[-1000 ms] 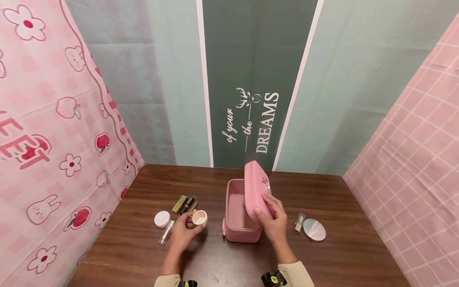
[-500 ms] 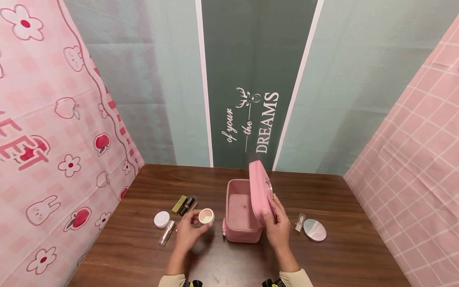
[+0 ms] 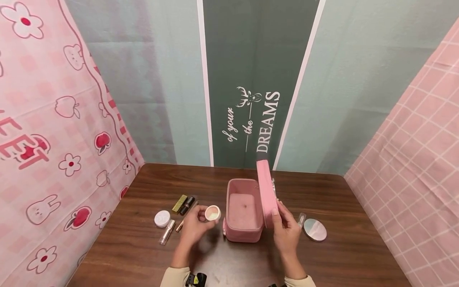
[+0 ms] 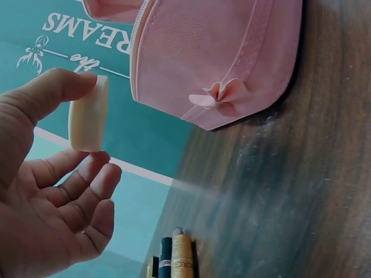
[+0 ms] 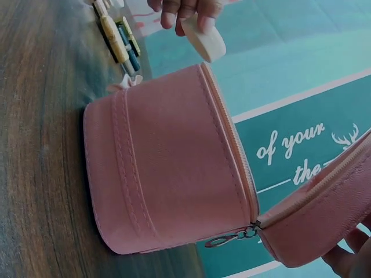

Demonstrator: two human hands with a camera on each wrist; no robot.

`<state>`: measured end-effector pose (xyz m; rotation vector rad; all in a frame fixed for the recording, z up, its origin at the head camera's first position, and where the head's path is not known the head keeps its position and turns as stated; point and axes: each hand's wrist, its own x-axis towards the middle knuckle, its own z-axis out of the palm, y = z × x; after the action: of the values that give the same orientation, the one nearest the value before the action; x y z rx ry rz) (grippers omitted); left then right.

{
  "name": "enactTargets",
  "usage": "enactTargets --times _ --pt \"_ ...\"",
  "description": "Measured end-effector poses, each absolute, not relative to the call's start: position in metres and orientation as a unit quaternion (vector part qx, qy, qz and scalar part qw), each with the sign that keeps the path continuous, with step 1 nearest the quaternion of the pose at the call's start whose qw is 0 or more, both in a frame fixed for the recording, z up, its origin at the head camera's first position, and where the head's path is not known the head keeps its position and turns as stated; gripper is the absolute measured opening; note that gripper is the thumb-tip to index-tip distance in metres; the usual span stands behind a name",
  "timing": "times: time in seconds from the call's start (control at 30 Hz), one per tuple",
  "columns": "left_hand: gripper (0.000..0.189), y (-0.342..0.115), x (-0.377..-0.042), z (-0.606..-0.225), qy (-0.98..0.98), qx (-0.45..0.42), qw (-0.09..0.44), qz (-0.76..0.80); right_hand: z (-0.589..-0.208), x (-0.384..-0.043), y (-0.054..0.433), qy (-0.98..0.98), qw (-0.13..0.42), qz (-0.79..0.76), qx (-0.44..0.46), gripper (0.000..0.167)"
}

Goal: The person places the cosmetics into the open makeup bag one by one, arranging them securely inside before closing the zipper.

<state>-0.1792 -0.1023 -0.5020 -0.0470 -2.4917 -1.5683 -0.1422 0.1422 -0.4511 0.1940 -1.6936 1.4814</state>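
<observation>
My left hand [image 3: 191,229] pinches a small round cream-coloured makeup compact [image 3: 213,213] between thumb and fingers, its pinkish and pale face turned up. It is held above the table, just left of a pink makeup case [image 3: 244,236]. In the left wrist view the compact [image 4: 88,116] appears edge-on under the thumb. The case stands unzipped, and its pink interior shows with nothing inside. On the right, my right hand [image 3: 288,235] grips the raised lid [image 3: 267,195], thumb on one face and fingers behind. A zipper pull [image 5: 223,239] hangs at the hinge corner in the right wrist view.
Left of the case lie a white round compact [image 3: 162,219], a clear tube [image 3: 167,232], a gold box [image 3: 179,203], a black tube [image 3: 187,206] and a slim tan tube [image 3: 180,225]. Right are a partly hidden clear tube [image 3: 302,219] and a round silvery disc [image 3: 315,230].
My left hand has carried the compact rightward, closer to the case. My right hand has swung the lid further open to the right, exposing more of the interior.
</observation>
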Motion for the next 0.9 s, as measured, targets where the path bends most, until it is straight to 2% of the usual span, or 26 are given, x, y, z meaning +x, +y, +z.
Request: enactTargets --times 0.23,0.53,0.9 --pt "0.046 -0.103 -0.186 -0.495 -0.847 -0.034 0.105 -0.52 -0.451 -0.14 0.15 -0.69 0.411 0.593 0.058 0.021" --pt "0.054 -0.102 -0.192 -0.486 -0.845 -0.062 0.1 -0.522 -0.452 -0.138 0.158 -0.681 0.396 0.615 0.027 0.018" --pt "0.045 -0.093 -0.204 -0.481 -0.86 -0.097 0.087 -0.494 -0.451 -0.133 0.166 -0.695 0.396 0.599 -0.022 0.019"
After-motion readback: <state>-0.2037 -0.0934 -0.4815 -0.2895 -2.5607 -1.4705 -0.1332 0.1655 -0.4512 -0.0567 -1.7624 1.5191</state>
